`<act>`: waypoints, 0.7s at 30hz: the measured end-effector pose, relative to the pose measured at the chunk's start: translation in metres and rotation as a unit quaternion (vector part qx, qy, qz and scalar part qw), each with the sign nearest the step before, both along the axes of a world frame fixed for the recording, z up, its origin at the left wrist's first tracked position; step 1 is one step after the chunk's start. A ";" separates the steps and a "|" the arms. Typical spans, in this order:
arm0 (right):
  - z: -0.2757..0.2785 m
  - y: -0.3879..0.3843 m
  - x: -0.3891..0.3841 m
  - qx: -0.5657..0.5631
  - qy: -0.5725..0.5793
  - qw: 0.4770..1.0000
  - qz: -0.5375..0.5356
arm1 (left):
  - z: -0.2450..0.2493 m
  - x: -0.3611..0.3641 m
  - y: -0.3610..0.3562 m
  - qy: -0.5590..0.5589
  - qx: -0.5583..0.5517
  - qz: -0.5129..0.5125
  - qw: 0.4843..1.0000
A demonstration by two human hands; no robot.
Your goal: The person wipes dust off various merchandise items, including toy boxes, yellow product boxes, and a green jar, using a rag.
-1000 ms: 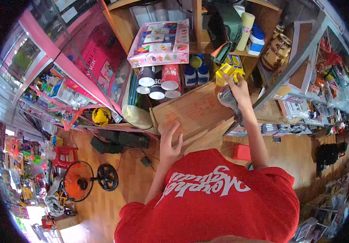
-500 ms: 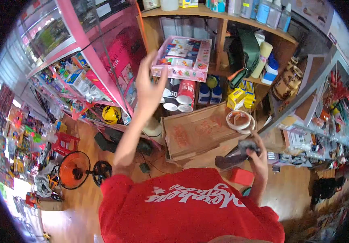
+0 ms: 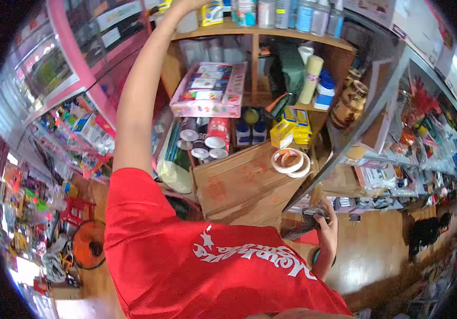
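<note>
A grey cloth point(image 3: 310, 215) is held at the near right of the scene, where it is gripped between the thumb and curled fingers of the right hand point(image 3: 328, 226). The cloth is judged to be light, soft and limp, unlikely to slip or break; it would be best taken by a bunched fold rather than by a loose edge (its outline is partly blurred). The left hand point(image 3: 188, 3) is raised at the far left, just beside a white tub point(image 3: 188, 22) and a small yellow box point(image 3: 211, 15); its fingers are cut off by the frame, so whether anything is grasped cannot be told. The tub, apparently smooth, stiff plastic, would be best held around its sides.

Between the hands, a flat brown cardboard carton point(image 3: 239, 178) is seen, its surface matt and marked with red print. At its far right corner, two tape rolls point(image 3: 306, 166) are overlapped, ring-shaped and pale. Beyond these, a pink printed box point(image 3: 207, 110) of packets is supported by the wood-toned shelf unit point(image 3: 255, 53).
</note>
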State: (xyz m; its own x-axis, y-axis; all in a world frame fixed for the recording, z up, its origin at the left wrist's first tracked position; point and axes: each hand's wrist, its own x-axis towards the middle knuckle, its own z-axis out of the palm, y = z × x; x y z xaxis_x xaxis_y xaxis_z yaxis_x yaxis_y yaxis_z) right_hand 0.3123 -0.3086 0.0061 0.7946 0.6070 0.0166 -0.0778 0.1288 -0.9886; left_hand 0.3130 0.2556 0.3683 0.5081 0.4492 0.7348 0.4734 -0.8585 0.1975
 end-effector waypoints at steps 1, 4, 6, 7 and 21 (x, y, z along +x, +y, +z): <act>-0.003 -0.007 0.002 -0.003 0.009 1.000 -0.011 | -0.001 0.005 0.004 -0.004 -0.018 -0.019 1.000; -0.004 -0.025 0.003 -0.012 0.027 0.998 -0.049 | -0.009 0.023 0.031 -0.040 0.019 0.016 0.999; -0.012 -0.032 0.007 0.005 0.036 0.997 -0.071 | -0.009 0.022 0.027 -0.052 0.020 0.011 0.998; -0.014 -0.033 0.009 0.013 0.038 0.996 -0.079 | -0.008 0.020 0.024 -0.060 0.020 0.012 0.998; -0.028 -0.016 0.032 0.049 0.065 0.996 -0.046 | -0.003 -0.034 -0.076 -0.295 -0.052 -0.327 0.897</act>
